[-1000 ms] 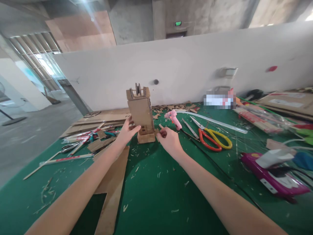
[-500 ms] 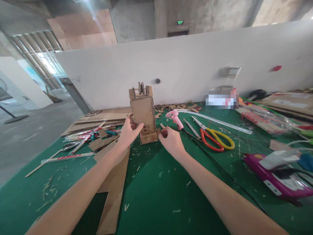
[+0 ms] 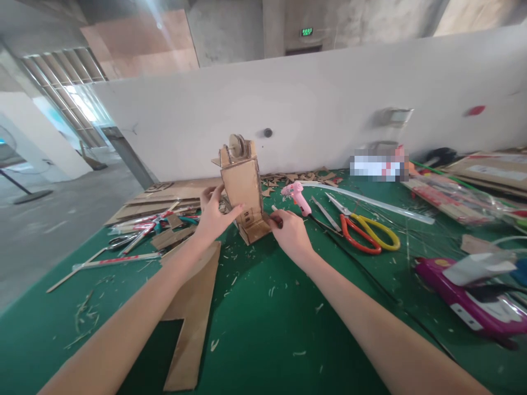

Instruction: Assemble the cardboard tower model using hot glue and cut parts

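A cardboard tower (image 3: 242, 189) stands turned at an angle on the green table, with cardboard discs (image 3: 237, 146) on an axle between two uprights at its top. My left hand (image 3: 212, 216) is around its left side, thumb against the front face and fingers curved at the left edge. At the lower right side, my right hand (image 3: 290, 230) is closed, thumb and fingers pinching a brown cardboard part by the base. A short pale stick (image 3: 274, 208) pokes up beside those fingertips. Whether it is fixed to the tower is hidden.
Right of the tower lie a pink glue gun (image 3: 297, 198), a blade (image 3: 326, 214) and red-and-yellow scissors (image 3: 362, 233). A purple power strip (image 3: 448, 291) sits farther right. Cut cardboard (image 3: 197, 312) lies in front, sticks (image 3: 119, 260) at left, and scraps along the white wall (image 3: 230, 109).
The tower has turned, so its discs show more of their faces and its base points more to the front left. My left fingers have lifted and spread; my right hand keeps its pinch.
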The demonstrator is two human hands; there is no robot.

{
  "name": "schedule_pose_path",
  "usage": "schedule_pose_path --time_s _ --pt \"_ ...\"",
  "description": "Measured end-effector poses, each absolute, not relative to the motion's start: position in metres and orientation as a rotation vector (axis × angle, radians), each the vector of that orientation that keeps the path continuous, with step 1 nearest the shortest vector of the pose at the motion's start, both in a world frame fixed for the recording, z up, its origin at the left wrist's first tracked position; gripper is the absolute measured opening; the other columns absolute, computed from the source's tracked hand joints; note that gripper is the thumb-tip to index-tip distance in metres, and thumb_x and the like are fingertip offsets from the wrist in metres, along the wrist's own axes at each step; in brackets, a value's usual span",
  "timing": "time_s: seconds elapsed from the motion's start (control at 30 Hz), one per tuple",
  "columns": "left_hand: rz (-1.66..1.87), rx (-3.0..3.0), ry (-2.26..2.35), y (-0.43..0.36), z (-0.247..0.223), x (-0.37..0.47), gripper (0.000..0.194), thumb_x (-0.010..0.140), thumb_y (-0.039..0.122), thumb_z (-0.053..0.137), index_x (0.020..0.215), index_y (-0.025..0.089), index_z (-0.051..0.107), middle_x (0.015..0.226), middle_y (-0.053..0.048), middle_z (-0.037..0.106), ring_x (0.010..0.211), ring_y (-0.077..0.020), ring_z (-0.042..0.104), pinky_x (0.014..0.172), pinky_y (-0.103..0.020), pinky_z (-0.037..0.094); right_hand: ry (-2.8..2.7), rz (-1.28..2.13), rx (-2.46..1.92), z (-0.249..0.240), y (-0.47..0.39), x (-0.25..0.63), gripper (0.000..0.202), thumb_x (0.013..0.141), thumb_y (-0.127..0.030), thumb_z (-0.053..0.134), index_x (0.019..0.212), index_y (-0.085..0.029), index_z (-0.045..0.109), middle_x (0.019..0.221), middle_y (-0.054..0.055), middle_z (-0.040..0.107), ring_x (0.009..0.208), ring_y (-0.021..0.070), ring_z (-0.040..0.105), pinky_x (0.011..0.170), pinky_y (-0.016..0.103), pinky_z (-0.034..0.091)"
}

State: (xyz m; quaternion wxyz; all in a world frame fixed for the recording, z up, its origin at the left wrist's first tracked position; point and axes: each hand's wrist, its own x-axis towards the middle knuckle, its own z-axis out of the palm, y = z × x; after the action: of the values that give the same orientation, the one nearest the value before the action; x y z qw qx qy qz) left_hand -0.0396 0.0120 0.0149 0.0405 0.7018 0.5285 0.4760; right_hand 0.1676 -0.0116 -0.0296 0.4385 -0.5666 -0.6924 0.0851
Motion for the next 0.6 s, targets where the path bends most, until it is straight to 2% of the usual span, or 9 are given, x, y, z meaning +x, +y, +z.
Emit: schedule_pose_path --time_s 0.07,0.17,0.27,0.6 --pt "1.448 2.143 1.554 0.015 0.015 -0.040 0.060 0.070 0.044 0.073 0.123 0.022 0.053 0.131 -0.013 0.038 0.129 -0.0303 0.038 0.107 -0.048 0.036 -1.721 0.206 -1.411 -0.031 -0.010 0.168 0.013 0.082 -0.022 0.059 0.087 -0.018 0.070 0.081 0.006 0.064 0.072 0.0170 0.060 0.073 0.028 0.046" --pt "1.452 2.017 1.389 0.015 0.016 -0.037 0.052 0.073 0.040 0.071 0.118 0.021 0.052 0.126 -0.011 0.050 0.115 -0.0269 0.054 0.095 -0.045 0.048 -1.720 0.184 -1.410 -0.030 -0.011 0.168 0.013 0.081 -0.019 0.057 0.087 -0.017 0.069 0.081 0.006 0.065 0.074 0.0175 0.060 0.074 0.028 0.046" --pt "1.451 1.973 1.262 0.012 0.019 -0.033 0.047 0.075 0.038 0.070 0.114 0.020 0.052 0.115 -0.009 0.061 0.105 -0.0243 0.060 0.091 -0.042 0.050 -1.703 0.155 -1.403 -0.028 -0.013 0.169 0.016 0.079 -0.015 0.055 0.086 -0.016 0.069 0.081 0.007 0.064 0.075 0.0179 0.059 0.073 0.028 0.046" --pt "1.476 2.004 1.259 0.003 0.029 -0.028 0.043 0.074 0.037 0.071 0.110 0.018 0.056 0.113 -0.009 0.064 0.103 -0.0241 0.062 0.089 -0.040 0.050 -1.662 0.107 -1.360 -0.024 -0.015 0.168 0.019 0.075 -0.016 0.052 0.085 -0.017 0.068 0.079 0.006 0.062 0.070 0.0173 0.057 0.069 0.029 0.045"
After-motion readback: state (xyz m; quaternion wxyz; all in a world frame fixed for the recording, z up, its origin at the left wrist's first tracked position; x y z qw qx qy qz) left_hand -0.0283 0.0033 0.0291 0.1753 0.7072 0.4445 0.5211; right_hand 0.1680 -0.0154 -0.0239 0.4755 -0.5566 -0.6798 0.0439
